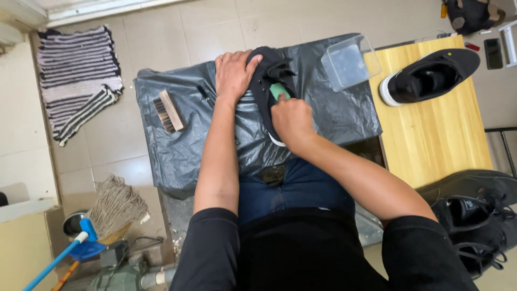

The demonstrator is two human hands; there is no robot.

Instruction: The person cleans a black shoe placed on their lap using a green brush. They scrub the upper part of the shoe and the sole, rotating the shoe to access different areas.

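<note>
A black shoe with a white sole [267,81] lies on a black plastic sheet [183,134] spread over a low surface in front of me. My left hand [235,73] presses down on the shoe's upper end and holds it steady. My right hand [291,119] is closed around a small brush with a green handle [278,91], its head inside or against the shoe opening. The bristles are hidden by the shoe.
A wooden brush [168,111] lies on the sheet at left. A clear plastic container [349,62] stands at the sheet's right edge. A second black shoe [428,75] rests on a wooden table [436,140]. More black shoes [474,215] lie lower right. A mop [110,207] and striped rug [78,75] are left.
</note>
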